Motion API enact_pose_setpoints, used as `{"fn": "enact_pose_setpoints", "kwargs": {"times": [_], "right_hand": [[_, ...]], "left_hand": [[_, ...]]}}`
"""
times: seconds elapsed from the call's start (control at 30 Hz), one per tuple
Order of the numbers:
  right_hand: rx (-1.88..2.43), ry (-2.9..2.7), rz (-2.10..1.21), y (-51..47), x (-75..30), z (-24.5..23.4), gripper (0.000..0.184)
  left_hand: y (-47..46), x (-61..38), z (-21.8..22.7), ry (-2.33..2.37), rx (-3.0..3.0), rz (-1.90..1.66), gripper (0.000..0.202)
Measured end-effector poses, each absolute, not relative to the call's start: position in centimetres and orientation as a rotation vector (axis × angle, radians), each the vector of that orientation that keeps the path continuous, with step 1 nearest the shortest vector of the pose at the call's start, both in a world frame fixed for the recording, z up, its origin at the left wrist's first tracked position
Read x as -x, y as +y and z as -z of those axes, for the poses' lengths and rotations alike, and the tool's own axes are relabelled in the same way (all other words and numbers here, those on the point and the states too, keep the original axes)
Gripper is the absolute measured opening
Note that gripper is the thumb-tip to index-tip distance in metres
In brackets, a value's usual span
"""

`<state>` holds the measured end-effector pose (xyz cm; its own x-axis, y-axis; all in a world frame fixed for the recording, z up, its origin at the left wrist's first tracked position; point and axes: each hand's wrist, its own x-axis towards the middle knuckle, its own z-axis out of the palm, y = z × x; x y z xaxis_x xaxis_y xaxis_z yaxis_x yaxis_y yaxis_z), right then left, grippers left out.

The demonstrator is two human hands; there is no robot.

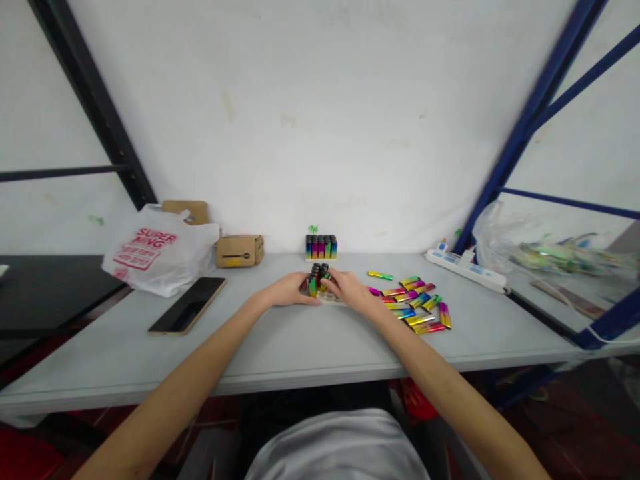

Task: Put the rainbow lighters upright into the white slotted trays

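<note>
On the grey table (280, 347), both my hands meet around a small tray of upright rainbow-coloured lighters (317, 279). My left hand (289, 291) is curled against the tray's left side. My right hand (350, 289) has its fingers closed on the lighters at the tray's right side. A pile of several loose rainbow lighters (414, 303) lies flat just right of my right hand. One single lighter (380, 275) lies apart behind the pile. A filled tray of lighters (321, 247) stands by the wall.
A phone (187, 305) lies face up at the left. Behind it are a white plastic bag (155, 250) and a small cardboard box (239, 251). A white power strip (467, 269) lies at the right, beside a clear bag (550, 253) behind blue shelf bars.
</note>
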<state>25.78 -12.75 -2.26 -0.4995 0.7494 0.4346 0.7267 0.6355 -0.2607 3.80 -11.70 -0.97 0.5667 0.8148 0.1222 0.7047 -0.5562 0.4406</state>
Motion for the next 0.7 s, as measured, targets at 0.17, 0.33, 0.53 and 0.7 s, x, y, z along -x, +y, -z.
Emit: {"fn": "enact_pose_setpoints", "kwargs": {"times": [0.17,0.33,0.53,0.7], "right_hand": [[1.249,-2.414,0.133,-12.9,-25.6,2.1,0.031],[1.184,-2.393,0.029,-12.8,-27.5,1.2,0.042],[1.755,-2.075,0.148,-10.2,-34.1,0.1,0.029],[2.190,-2.026,0.061,-8.7,-38.4,2.2,0.036]], "left_hand": [[-11.5,-3.7,1.1,1.226,-2.466,-0.458,0.063],[-11.4,-3.6,1.2,1.203,-2.445,-0.439,0.061],[-11.2,-3.7,1.4,1.243,-2.464,-0.432,0.066],[-11.2,-3.7,1.2,1.230,-2.453,-0.407,0.068]]}}
